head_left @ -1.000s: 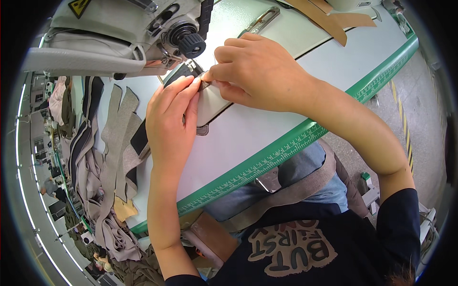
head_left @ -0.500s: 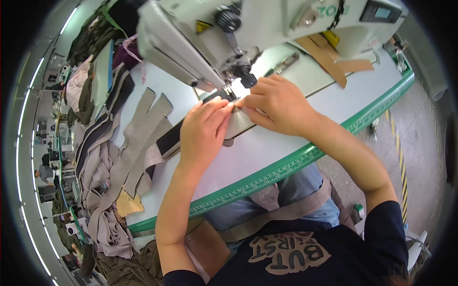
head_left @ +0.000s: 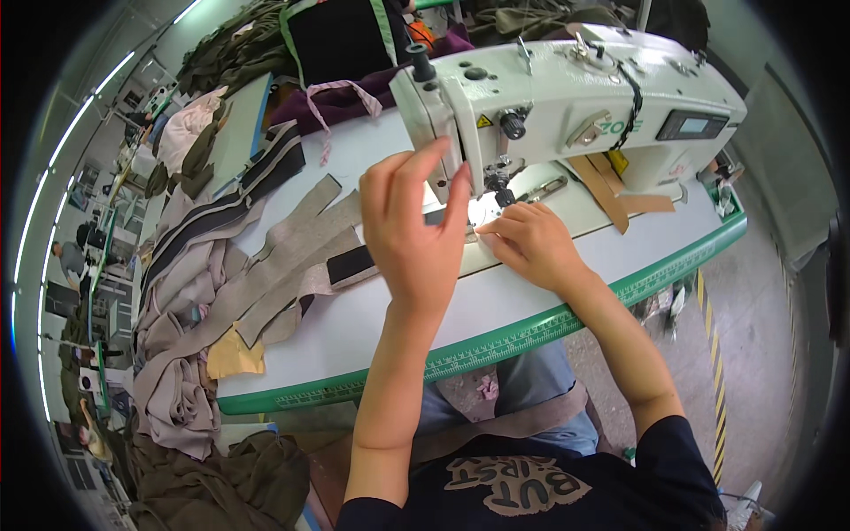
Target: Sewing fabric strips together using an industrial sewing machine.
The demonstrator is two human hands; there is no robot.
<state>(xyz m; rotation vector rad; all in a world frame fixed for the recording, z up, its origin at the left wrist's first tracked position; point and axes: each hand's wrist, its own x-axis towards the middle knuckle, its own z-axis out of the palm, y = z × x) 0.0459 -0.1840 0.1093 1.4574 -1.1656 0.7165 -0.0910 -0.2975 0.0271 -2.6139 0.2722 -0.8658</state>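
My left hand [head_left: 412,226] is raised in front of the white sewing machine's [head_left: 575,111] needle end, thumb and fingers spread, with nothing in it. My right hand [head_left: 531,243] rests on the machine bed just right of the needle area. Its thumb and index finger are pinched together beside the bright work light; what lies between them is too small to tell. A grey fabric strip with a black band [head_left: 351,264] lies on the table and runs behind my left hand toward the presser foot, which is partly hidden.
Grey fabric strips [head_left: 297,217] and a heap of grey and black pieces [head_left: 181,327] cover the table's left side. Brown card pieces [head_left: 611,190] and a small metal tool [head_left: 546,188] lie under the machine arm. A green ruler edge [head_left: 496,348] borders the table; another strip [head_left: 513,416] crosses my lap.
My left hand has let go of the work at the needle and lifted up, its fingers spreading. My right hand stays by the needle. The view has shifted, showing more of the machine's top.
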